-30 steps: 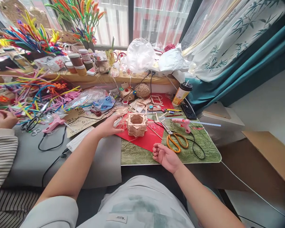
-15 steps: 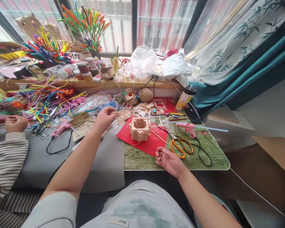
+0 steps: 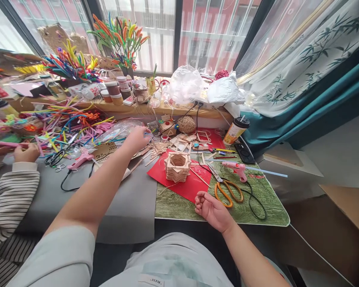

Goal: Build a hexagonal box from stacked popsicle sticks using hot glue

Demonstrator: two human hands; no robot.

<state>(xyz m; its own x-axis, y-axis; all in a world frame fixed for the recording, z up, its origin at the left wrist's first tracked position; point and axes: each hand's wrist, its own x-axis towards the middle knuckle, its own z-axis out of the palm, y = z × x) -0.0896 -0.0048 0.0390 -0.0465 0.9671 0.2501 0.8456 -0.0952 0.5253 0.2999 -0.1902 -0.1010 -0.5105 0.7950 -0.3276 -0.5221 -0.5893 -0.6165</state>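
My left hand (image 3: 137,140) is stretched forward over the near side of a heap of thin wooden craft sticks (image 3: 182,141). Its fingers are drawn together and bent downward, and whatever lies between them is hidden. My right hand (image 3: 213,209) rests palm up at the front edge of the table, with its fingers loosely curled in and nothing visible in them. Between the two hands, a star-shaped hollow stack of wooden sticks (image 3: 177,172) stands on a red sheet (image 3: 197,179). Scissors with orange handles (image 3: 229,192) lie just beyond my right hand.
A pink glue gun (image 3: 241,171) with its cable lies to the right, near a drink cup (image 3: 236,130). Another pink glue gun (image 3: 80,158) is on the left. Colourful pipe cleaners (image 3: 77,123) spread behind it. At far left are a co-worker's hands (image 3: 26,152).
My left hand has moved slightly right and further forward, its fingers dipping toward the sticks. The view has tilted a little. My right hand and the stick stack stay in place.
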